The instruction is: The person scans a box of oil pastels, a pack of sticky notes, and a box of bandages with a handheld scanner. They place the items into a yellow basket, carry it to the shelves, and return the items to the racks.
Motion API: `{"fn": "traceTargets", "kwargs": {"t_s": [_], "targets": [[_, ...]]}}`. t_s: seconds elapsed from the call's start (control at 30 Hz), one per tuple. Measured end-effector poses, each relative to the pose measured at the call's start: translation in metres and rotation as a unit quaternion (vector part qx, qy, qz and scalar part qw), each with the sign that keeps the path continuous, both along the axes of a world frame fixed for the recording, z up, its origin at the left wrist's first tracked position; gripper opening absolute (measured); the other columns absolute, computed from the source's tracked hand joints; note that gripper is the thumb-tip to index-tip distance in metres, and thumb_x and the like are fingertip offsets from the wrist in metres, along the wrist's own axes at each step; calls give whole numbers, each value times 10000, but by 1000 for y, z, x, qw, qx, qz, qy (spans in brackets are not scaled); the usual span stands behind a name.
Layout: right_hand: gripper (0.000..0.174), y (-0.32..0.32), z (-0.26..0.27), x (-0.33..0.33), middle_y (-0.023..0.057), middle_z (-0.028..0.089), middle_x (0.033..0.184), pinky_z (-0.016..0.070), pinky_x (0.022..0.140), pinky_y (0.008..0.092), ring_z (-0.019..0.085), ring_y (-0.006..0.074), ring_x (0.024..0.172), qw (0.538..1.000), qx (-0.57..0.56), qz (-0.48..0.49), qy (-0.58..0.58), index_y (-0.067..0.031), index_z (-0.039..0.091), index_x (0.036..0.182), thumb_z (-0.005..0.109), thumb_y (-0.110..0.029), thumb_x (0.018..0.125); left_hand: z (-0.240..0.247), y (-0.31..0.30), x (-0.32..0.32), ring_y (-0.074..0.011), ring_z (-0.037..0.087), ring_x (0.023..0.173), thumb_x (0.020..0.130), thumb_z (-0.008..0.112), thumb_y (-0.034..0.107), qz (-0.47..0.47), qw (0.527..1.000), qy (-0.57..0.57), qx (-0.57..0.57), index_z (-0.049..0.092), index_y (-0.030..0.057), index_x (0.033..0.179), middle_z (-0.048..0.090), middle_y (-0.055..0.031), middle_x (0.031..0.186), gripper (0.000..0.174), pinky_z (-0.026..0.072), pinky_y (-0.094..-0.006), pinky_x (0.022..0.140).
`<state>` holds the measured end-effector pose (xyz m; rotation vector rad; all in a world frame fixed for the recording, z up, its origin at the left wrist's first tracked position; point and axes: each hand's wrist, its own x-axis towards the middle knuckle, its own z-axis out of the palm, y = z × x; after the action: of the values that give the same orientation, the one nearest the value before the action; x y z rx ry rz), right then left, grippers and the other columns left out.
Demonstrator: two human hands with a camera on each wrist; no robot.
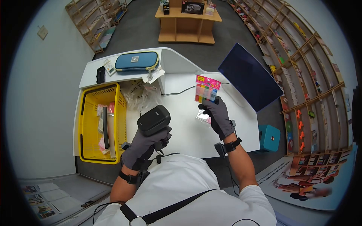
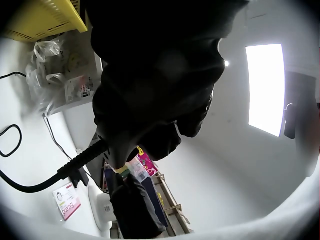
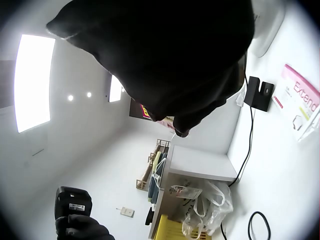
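My gloved left hand (image 1: 146,146) grips a black handheld scanner (image 1: 154,119) by its handle, its head raised over the counter. In the left wrist view a coiled cable (image 2: 82,164) runs from beneath that hand (image 2: 155,100). With my gloved right hand (image 1: 220,116) I pinch a pack of coloured markers (image 1: 205,91) with a pink header, held up over the counter's right part. Under the right hand lies a small clear package (image 1: 203,117), pink and white. The right wrist view shows it as a pink-edged card (image 3: 299,98) on the counter; the hand hides most of the marker pack there.
A yellow basket (image 1: 121,141) with several items stands at the left. Plastic bags (image 1: 145,98) lie by the raised shelf, which bears a blue case (image 1: 136,61). A dark monitor (image 1: 250,77) stands back right; a teal box (image 1: 269,138) is beyond the counter's right edge.
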<state>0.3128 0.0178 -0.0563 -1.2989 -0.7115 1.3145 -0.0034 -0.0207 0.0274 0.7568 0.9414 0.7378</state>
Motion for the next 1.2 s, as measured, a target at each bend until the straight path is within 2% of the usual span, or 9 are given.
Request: {"fn": "traceTargets", "kwargs": {"t_s": [0.17,0.33,0.43,0.6,0.7,0.87,0.97,1.13,1.2], "targets": [[395,4,9,-24,146,746,1037,591,777,312,743,185,901,999,34,-31,-10,23,556,1229,748,-197,964,2,-10,-11,-144,707,826,893,840,63,-7,999,14,32,705,29,1180,751,-68,987,319,585,-323,724],[401,-1,15,-40,146,741,1059,591,791,325,745,192,929,998,47,-40,-15,20,554,1238,750,-200,967,0,-20,-27,-147,718,816,902,827,106,-25,996,68,59,713,27,1138,754,-69,938,274,595,-313,743],[396,-6,20,-49,142,741,1060,589,801,331,744,193,941,997,53,-48,-9,16,558,1242,748,-206,975,9,-27,-35,-122,675,768,895,827,53,-16,995,90,50,703,26,1093,723,-46,879,236,568,-306,705],[387,-13,25,-62,141,743,1062,586,803,330,743,194,935,997,54,-47,-24,16,560,1248,737,-210,988,1,-39,-51,-112,666,752,880,830,59,-14,997,61,46,702,26,1090,720,-36,862,248,561,-293,696],[368,-14,25,-69,140,747,1067,582,805,324,741,193,932,996,55,-58,-24,13,564,1250,721,-203,996,1,-41,-63,-100,668,766,862,841,73,-55,990,97,88,706,23,1104,728,-29,873,282,563,-285,710],[344,-16,29,-84,144,749,1058,582,773,342,761,216,928,997,58,-56,-8,7,558,1233,733,-155,985,-3,-47,-80,-93,681,813,845,859,91,-44,989,101,102,705,19,1147,746,-27,937,347,576,-288,750],[345,-19,32,-95,132,751,1068,572,791,309,738,183,915,998,48,-41,-20,2,576,1247,707,-204,1004,-8,-48,-85,-124,743,920,846,864,51,-46,981,118,145,700,35,1237,780,-48,1028,424,615,-315,845],[344,-17,29,-116,124,751,1058,568,790,312,736,179,909,999,37,-12,-19,-1,582,1252,705,-205,1004,-6,-47,-96,-126,738,965,844,876,79,-41,983,98,150,690,34,1261,784,-43,1072,459,606,-316,892],[345,-15,26,-124,118,750,1049,566,784,311,736,179,907,999,41,-5,-16,-7,586,1260,707,-204,1003,-11,-46,-103,-128,735,991,837,889,99,-37,976,127,171,686,37,1270,784,-41,1096,482,600,-316,915]]}}
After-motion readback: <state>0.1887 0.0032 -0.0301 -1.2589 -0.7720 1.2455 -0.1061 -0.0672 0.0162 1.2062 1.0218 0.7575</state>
